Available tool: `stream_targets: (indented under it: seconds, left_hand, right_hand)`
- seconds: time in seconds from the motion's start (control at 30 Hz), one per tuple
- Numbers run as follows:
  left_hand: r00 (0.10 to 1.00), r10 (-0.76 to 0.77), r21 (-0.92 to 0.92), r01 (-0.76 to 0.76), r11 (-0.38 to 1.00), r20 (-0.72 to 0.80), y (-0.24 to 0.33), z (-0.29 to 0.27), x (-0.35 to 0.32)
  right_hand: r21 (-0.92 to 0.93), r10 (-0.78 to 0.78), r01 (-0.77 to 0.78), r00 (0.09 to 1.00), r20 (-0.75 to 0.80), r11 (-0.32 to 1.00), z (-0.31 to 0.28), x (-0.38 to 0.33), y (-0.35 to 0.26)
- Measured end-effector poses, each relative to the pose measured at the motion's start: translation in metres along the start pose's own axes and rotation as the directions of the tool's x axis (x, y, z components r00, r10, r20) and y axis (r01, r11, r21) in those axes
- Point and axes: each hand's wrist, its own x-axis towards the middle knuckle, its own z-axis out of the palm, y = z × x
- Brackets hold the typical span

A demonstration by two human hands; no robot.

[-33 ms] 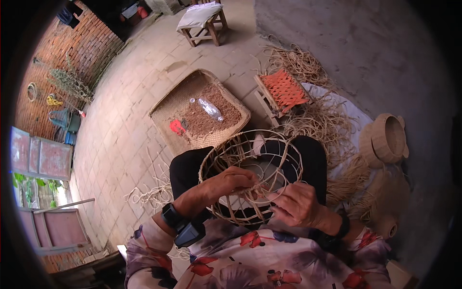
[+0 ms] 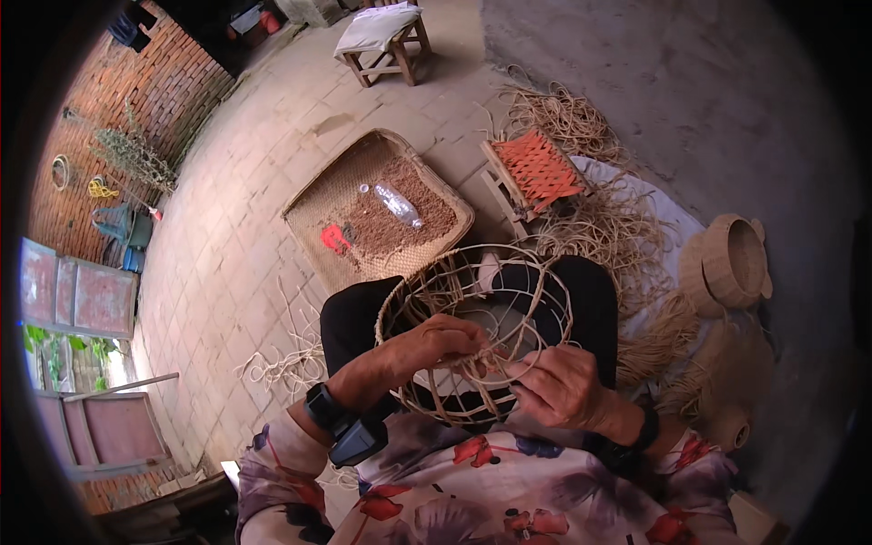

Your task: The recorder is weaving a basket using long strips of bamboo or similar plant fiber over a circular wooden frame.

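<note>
A round, open-work basket frame [image 2: 472, 272] of pale cane rests on my lap, its rim facing up. My left hand [image 2: 434, 345] reaches in over the near rim and pinches a bundle of straw strands [image 2: 472, 368] against the frame. My right hand [image 2: 563, 386] sits just to the right, fingers closed on the same strands where they cross the rim. Both wrists wear dark bands, and a black device [image 2: 356, 441] is strapped to my left forearm. The frame hides part of my dark trousers.
A flat woven tray [image 2: 318, 204] with brown grain, a plastic bottle [image 2: 398, 205] and a red tool [image 2: 334, 238] lies ahead. An orange-seated stool [image 2: 536, 171], loose straw piles [image 2: 609, 227], finished baskets [image 2: 731, 263] on the right, a cushioned stool [image 2: 381, 36] and a brick wall [image 2: 118, 100] surround me.
</note>
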Motion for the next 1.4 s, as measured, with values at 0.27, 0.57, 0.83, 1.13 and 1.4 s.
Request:
stream_targets:
  seconds: [0.27,0.57,0.83,1.13,1.4]
  left_hand:
    - [0.989,-0.134,-0.09,0.127,0.988,-0.07,-0.006,0.01,-0.001]
    - [0.989,-0.123,-0.083,0.116,0.99,-0.086,-0.013,0.02,-0.008]
    - [0.986,-0.112,-0.087,0.102,0.991,-0.12,-0.004,0.015,-0.01]
    - [0.992,-0.098,-0.133,0.087,0.987,-0.075,-0.022,0.019,0.002]
    - [0.997,-0.001,-0.086,-0.005,0.996,-0.072,-0.022,0.026,-0.003]
  right_hand:
    - [-0.146,0.01,-0.009,1.0,0.01,0.989,0.0,-0.009,0.0]
    - [-0.052,0.056,-0.052,0.996,0.075,0.997,0.005,-0.027,-0.007]
    - [-0.209,0.093,-0.105,0.993,-0.067,0.972,0.024,-0.002,-0.036]
    - [-0.296,0.163,-0.23,0.958,-0.235,0.927,0.032,-0.01,-0.055]
    - [-0.325,0.091,-0.179,0.959,-0.269,0.929,0.026,-0.015,-0.068]
